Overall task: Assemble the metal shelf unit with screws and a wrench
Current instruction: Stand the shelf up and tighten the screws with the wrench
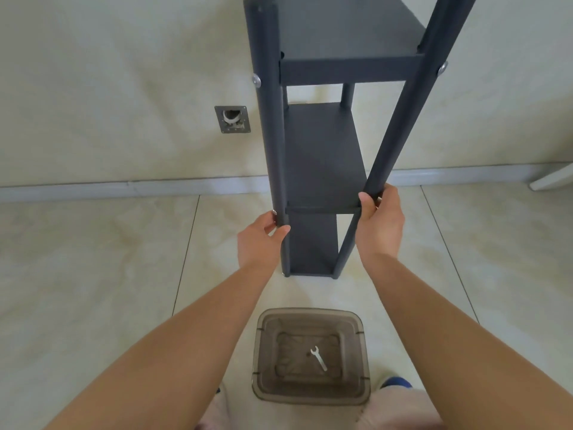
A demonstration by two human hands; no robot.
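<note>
Hands grip the two near posts of a tall dark grey metal shelf unit, which stands upright on the pale tiled floor close to a cream wall. The left hand wraps its fingers and thumb round the near left post, just below the middle shelf board; the right hand curls round the near right post at about the same height, thumb on the near side. Three shelf boards show, one above the other, with the lowest close to the floor. Round silver screw heads sit on the outer sides of the posts at the upper board (another shows on the right post).

Nearer the person, a smoky translucent square plastic tub rests on the floor between the forearms, and a small silver open-ended wrench lies inside it on the bottom. A metal-framed opening is set low in the wall, left of the shelf.
</note>
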